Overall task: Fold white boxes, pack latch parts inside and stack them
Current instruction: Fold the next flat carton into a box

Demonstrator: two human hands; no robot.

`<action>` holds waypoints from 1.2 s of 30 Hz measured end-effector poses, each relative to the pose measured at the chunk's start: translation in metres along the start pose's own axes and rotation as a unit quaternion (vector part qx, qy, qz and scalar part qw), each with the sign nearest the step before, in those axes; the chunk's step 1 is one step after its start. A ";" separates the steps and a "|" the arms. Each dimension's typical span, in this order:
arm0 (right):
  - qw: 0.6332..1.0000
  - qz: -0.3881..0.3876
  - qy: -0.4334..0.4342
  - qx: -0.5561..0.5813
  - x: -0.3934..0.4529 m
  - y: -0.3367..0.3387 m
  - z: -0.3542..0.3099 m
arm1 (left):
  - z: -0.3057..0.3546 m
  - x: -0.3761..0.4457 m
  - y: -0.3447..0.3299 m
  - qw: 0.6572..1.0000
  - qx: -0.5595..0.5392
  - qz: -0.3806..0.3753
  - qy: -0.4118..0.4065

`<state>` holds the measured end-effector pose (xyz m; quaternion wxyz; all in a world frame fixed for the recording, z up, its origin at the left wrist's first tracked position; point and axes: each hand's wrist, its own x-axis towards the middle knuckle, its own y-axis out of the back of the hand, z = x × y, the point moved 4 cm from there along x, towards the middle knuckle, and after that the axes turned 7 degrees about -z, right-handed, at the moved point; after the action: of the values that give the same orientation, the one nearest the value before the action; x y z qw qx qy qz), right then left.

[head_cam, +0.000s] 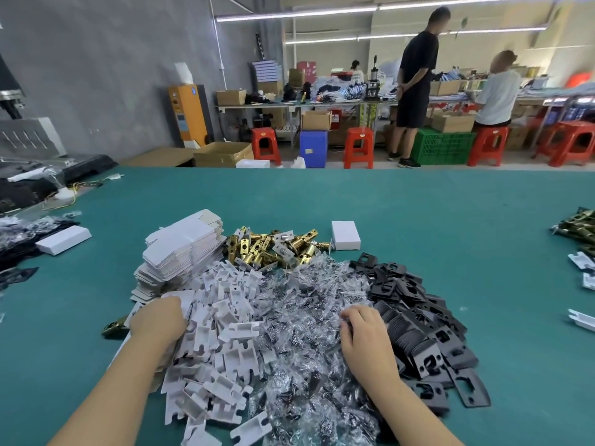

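Judging by how things lie on the green tabletop, packing has barely begun: one folded white box stands closed toward the far edge, beyond the heaps, while a tall stack of flat box blanks waits unfolded at the left of them. Brass latch bolts, white card inserts, clear screw bags and black strike plates lie in large piles nearer the front edge. The left hand reaches in where blanks meet inserts; its fingers are buried, so their grip cannot be told. The right hand rests on the bags with fingers curled, seemingly pinching one. Nearly everything remains to fold, fill and stack.
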<state>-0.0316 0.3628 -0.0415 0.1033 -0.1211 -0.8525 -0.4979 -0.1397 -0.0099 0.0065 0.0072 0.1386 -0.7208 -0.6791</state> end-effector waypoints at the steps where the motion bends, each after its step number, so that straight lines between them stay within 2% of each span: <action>1: 1.000 0.001 -0.001 0.000 0.000 0.000 0.000 | -0.001 0.001 0.000 1.000 0.000 -0.003 -0.001; 9: 1.000 0.004 0.001 0.002 0.000 -0.002 0.001 | -0.003 0.004 0.001 0.999 -0.033 -0.014 -0.001; 14: 1.000 0.004 0.004 0.007 0.001 -0.003 0.002 | -0.006 0.008 0.004 0.997 -0.076 0.012 0.004; 18: 1.000 0.007 0.004 0.009 0.002 -0.003 0.002 | -0.007 0.006 0.003 0.998 -0.036 0.050 0.007; 22: 1.000 0.007 0.004 0.006 0.002 -0.004 0.003 | -0.004 0.000 0.003 0.998 -0.011 0.052 0.022; 28: 1.000 0.006 0.003 0.009 0.003 -0.004 0.002 | 0.009 -0.016 0.013 0.997 -0.029 0.067 0.024; 31: 1.000 0.000 -0.004 0.012 0.002 -0.004 0.002 | 0.020 -0.028 0.035 0.991 -0.064 0.121 -0.014; 33: 1.000 0.003 -0.008 0.017 0.003 -0.002 0.002 | 0.033 -0.041 0.058 0.974 -0.093 0.196 -0.068; 36: 1.000 -0.002 -0.011 0.021 0.004 0.000 0.001 | 0.052 -0.073 0.097 0.902 -0.213 0.333 -0.172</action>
<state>-0.0352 0.3637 -0.0412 0.0953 -0.1225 -0.8640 -0.4789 -0.0980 0.0606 0.1105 0.1380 -0.2336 -0.5530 -0.7878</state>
